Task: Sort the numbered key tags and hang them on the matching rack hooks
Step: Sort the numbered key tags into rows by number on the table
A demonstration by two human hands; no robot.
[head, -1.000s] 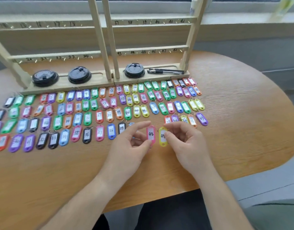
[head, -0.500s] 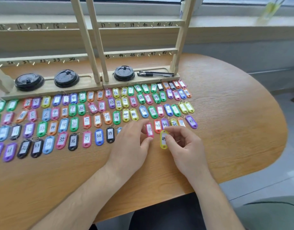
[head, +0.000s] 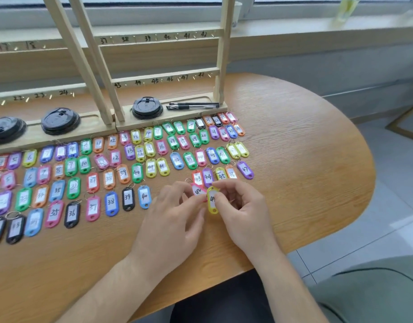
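One pink tag [head: 198, 191] is pinched in the left hand [head: 170, 220] and one yellow tag [head: 212, 201] in the right hand [head: 242, 213], side by side over the table [head: 305, 159]. Beyond them, coloured numbered tags [head: 112, 202] are laid in rows, too many to be counted surely. Three black lids [head: 147, 107] and two pens [head: 194, 105] are seen on the bases of two adjoining wooden racks [head: 168, 76].

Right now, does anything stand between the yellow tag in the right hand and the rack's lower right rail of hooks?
Nothing visible blocks it. The right hand pinches the yellow tag; the left hand pinches a pink tag beside it. Laid-out tags, a black lid and pens lie low before the lower right rail, whose hooks look bare.
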